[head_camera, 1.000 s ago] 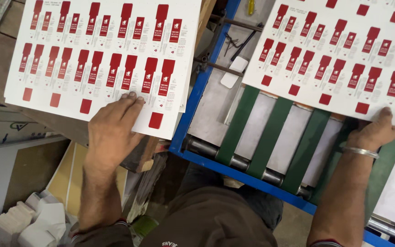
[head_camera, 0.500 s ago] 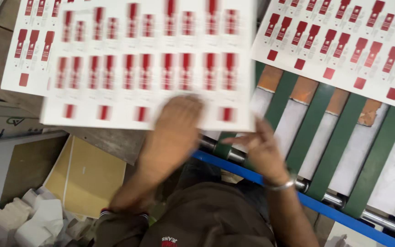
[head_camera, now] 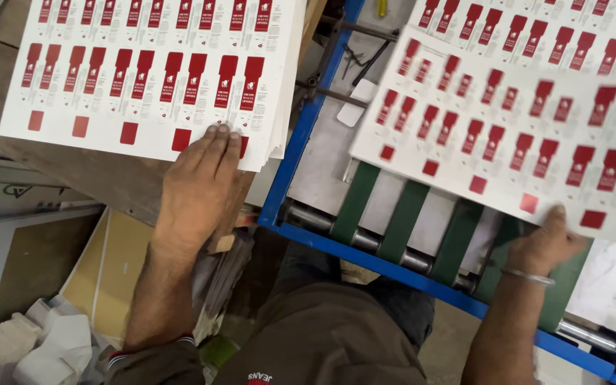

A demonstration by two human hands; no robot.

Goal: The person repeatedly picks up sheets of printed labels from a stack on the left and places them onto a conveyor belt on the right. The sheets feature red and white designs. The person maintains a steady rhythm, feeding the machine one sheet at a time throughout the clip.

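Looks like a print shop floor. There's a blue-framed feeder machine (head_camera: 301,142) with green belts (head_camera: 401,221) and stacks of red-and-white printed sheets (head_camera: 151,71).

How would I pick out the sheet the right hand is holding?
Find the blue-framed machine with green belts. The printed sheet lies skewed over those belts, its lower corner pinched by the right hand. Unlike the squared stack under the left hand, it sits crooked.
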